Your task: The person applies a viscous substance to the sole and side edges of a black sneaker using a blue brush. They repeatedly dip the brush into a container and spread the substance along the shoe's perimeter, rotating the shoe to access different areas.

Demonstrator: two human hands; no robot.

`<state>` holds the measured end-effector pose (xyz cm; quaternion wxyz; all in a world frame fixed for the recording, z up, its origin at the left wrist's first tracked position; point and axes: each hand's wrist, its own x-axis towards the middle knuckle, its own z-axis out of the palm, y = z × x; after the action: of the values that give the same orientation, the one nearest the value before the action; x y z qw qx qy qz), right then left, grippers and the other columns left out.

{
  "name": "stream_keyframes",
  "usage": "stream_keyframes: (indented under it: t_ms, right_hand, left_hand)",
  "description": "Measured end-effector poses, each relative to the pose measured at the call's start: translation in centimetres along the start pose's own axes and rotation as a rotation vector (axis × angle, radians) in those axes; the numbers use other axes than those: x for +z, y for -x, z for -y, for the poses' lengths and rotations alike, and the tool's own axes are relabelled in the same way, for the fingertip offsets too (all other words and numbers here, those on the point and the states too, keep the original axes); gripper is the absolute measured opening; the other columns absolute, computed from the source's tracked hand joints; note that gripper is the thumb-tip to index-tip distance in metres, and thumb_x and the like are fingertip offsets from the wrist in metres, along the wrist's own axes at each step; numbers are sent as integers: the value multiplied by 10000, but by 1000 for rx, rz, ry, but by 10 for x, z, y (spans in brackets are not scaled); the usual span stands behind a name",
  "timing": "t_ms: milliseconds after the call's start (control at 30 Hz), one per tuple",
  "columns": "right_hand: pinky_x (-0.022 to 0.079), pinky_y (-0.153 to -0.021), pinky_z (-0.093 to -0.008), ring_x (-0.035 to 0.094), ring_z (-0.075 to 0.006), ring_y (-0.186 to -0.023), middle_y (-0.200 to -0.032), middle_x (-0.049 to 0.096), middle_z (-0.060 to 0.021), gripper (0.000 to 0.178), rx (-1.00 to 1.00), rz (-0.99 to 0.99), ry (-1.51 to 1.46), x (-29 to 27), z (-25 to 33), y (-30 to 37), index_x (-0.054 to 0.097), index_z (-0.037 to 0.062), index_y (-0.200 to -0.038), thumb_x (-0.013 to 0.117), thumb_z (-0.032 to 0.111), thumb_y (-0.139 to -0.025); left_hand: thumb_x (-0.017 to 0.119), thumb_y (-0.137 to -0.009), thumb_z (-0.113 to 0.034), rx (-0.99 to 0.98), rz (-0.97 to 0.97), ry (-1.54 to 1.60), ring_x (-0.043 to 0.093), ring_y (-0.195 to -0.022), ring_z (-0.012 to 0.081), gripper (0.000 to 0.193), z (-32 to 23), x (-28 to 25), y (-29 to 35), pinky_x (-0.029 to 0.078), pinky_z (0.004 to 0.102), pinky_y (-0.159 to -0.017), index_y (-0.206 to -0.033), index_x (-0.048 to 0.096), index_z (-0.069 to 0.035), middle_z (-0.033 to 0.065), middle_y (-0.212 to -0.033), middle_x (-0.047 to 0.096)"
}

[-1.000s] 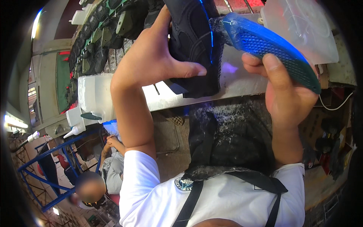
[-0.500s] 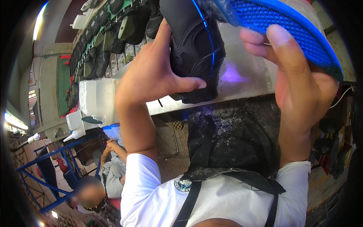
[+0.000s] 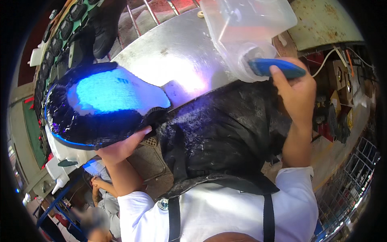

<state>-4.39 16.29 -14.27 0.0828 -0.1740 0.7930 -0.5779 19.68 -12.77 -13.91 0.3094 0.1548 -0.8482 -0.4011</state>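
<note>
My left hand (image 3: 123, 147) grips a black shoe upper (image 3: 80, 125) from below, its underside turned up. Blue light falls on the pale middle of that underside, and the dark border around it looks wet and shiny. In my right hand (image 3: 297, 90) is a blue-handled brush (image 3: 284, 68), pinched between thumb and fingers. The brush's head end reaches into the mouth of a translucent plastic pot (image 3: 242, 74) at the bench edge, so its bristles are mostly hidden.
A metal bench (image 3: 177, 52) lies in front of me, brightly lit in one spot. Black shoes (image 3: 107, 30) fill a rack at the far left. White plastic bottles (image 3: 60, 177) stand beside my left arm. Another person (image 3: 105, 201) sits at the lower left.
The shoe upper has moved left and turned from its side to underside up. My right hand has drawn the brush off the shoe and lowered it to the plastic pot.
</note>
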Motion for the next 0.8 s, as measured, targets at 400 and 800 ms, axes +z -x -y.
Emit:
stream_keyframes:
  t_ms: [400, 800]
  right_hand:
    - [516, -589, -233, 634, -103, -687, -831, 688, -76, 237, 110, 398, -64, -33, -11, -36, 673, -50, -1051, 740, 81, -865]
    - [605, -592, -357, 694, -244, -663, -827, 695, -188, 260, 331, 480, -1227, 60, 16, 12, 621, -79, -1082, 630, 132, -929]
  left_hand:
    - [880, -652, 6, -298, 247, -18, 657, -922, 209, 429, -5, -31, -8, 528, 353, -829, -1023, 667, 22, 88, -993, 689]
    - [863, -553, -229, -568, 473, 906, 514, -1296, 238, 1200, 8, 5, -59, 350, 322, -1115, -1514, 224, 99, 178, -1439, 479]
